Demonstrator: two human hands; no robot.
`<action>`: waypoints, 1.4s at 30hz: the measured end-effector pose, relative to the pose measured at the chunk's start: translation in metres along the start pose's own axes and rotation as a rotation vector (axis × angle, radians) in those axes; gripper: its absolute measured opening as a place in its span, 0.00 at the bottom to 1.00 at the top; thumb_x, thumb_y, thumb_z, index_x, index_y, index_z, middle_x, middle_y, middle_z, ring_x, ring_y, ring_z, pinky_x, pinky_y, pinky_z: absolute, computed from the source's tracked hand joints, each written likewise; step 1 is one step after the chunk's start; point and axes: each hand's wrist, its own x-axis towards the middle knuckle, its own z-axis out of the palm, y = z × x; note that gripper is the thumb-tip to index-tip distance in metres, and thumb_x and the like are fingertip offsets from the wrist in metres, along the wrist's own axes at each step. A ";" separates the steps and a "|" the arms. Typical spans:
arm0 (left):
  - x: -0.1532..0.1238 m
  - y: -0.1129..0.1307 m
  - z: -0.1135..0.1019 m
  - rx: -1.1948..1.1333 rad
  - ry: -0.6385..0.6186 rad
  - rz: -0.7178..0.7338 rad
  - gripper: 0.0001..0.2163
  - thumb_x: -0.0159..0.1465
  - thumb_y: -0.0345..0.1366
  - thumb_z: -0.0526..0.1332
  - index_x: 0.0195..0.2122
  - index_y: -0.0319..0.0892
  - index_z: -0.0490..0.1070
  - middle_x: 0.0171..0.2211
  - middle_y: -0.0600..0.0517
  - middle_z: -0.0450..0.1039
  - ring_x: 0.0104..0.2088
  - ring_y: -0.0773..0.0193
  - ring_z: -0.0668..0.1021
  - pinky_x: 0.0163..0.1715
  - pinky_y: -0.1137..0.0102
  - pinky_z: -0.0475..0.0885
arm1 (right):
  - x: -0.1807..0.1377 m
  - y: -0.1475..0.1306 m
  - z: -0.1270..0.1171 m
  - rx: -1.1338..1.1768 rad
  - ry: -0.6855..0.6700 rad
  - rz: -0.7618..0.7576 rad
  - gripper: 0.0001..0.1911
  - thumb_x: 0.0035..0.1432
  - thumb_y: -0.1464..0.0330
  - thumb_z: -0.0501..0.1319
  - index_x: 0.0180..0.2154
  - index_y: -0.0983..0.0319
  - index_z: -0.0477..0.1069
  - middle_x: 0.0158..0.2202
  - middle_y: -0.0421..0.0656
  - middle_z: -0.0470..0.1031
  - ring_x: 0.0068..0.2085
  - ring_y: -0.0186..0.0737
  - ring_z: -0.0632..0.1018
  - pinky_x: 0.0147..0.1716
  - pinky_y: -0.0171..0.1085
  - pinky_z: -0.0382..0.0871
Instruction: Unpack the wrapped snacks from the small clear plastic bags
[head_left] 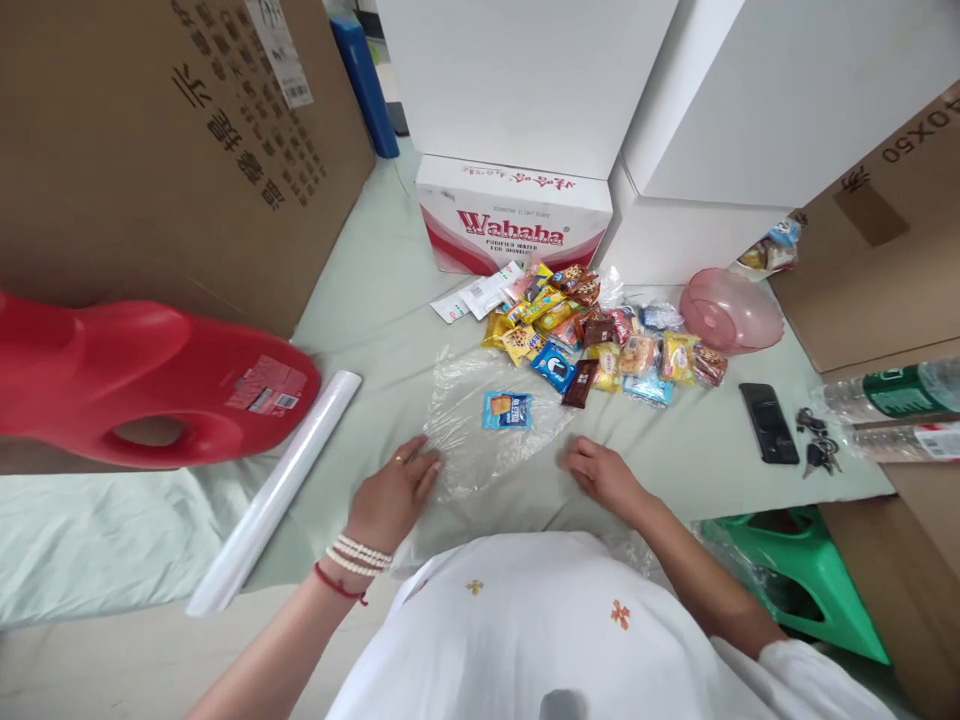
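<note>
A thin sheet of clear plastic film (pixel 459 452) lies wrinkled on the cloth-covered table in front of me. Near its middle rests a small blue snack packet (pixel 507 411). My left hand (pixel 391 492) pinches the film's left edge between thumb and fingers. At the opposite edge my right hand (pixel 604 477) is closed, its fingertips on the film, which is hard to see there. Just beyond the sheet is a pile of wrapped snacks (pixel 559 318) in yellow, brown, blue and red packaging.
A roll of clear film (pixel 277 490) lies at the left beside a red jug (pixel 150 385). Behind the snacks stands a Wahaha water carton (pixel 517 225). To the right are a pink bowl (pixel 731 312), a phone (pixel 769 424), keys (pixel 820 445) and plastic bottles (pixel 896 392).
</note>
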 end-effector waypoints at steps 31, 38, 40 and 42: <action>0.019 0.002 0.049 -0.322 0.407 0.262 0.11 0.68 0.42 0.57 0.35 0.45 0.75 0.54 0.43 0.80 0.55 0.50 0.78 0.59 0.50 0.71 | 0.143 0.036 -0.106 -0.553 -0.073 0.458 0.20 0.70 0.68 0.52 0.56 0.56 0.78 0.49 0.53 0.80 0.48 0.53 0.80 0.44 0.41 0.69; 0.009 0.003 0.057 -0.243 0.412 0.258 0.13 0.71 0.40 0.54 0.49 0.44 0.75 0.59 0.42 0.76 0.60 0.50 0.75 0.63 0.48 0.66 | 0.149 0.044 -0.094 -0.575 0.056 0.436 0.24 0.75 0.58 0.48 0.64 0.53 0.70 0.54 0.51 0.78 0.52 0.51 0.79 0.46 0.40 0.70; 0.009 0.004 0.053 -0.218 0.381 0.246 0.14 0.71 0.40 0.53 0.50 0.44 0.75 0.60 0.42 0.75 0.61 0.50 0.75 0.64 0.49 0.65 | 0.151 0.040 -0.086 -0.604 0.032 0.474 0.23 0.74 0.60 0.50 0.63 0.57 0.71 0.52 0.54 0.79 0.50 0.53 0.80 0.46 0.42 0.70; 0.008 0.006 0.050 -0.198 0.357 0.244 0.15 0.72 0.40 0.52 0.51 0.43 0.76 0.61 0.42 0.75 0.62 0.50 0.74 0.64 0.50 0.64 | 0.156 0.036 -0.079 -0.617 0.026 0.528 0.22 0.74 0.66 0.49 0.62 0.61 0.71 0.50 0.57 0.80 0.49 0.53 0.81 0.46 0.43 0.71</action>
